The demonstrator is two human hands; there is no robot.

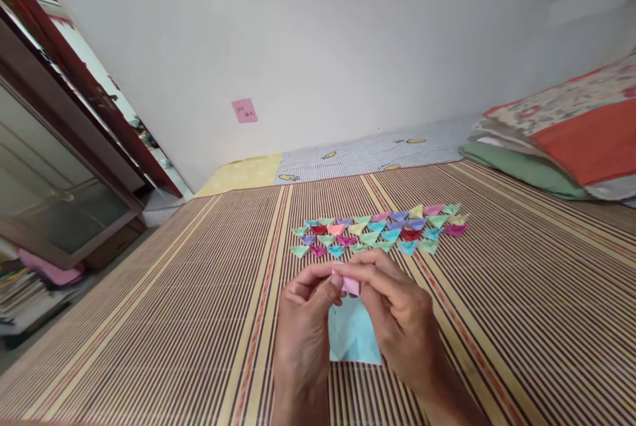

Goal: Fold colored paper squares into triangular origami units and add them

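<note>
Two hands, the left hand (pixel 303 320) and the right hand (pixel 397 313), meet close to the near edge of the striped mat (pixel 149 320), all fingers pinched on a pink folded paper (pixel 350 285). Beneath it, a pale blue sheet (pixel 352 336) lies flat on the mat. Toward the far edge, folded coloured triangles (pixel 377 230) sit in rows. Stacked pillows (pixel 571 134) occupy the far right corner.

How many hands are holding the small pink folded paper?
2. The left hand pinches the pink folded paper from the left side, and the right hand from the right, above a light blue sheet on the striped mat.
</note>
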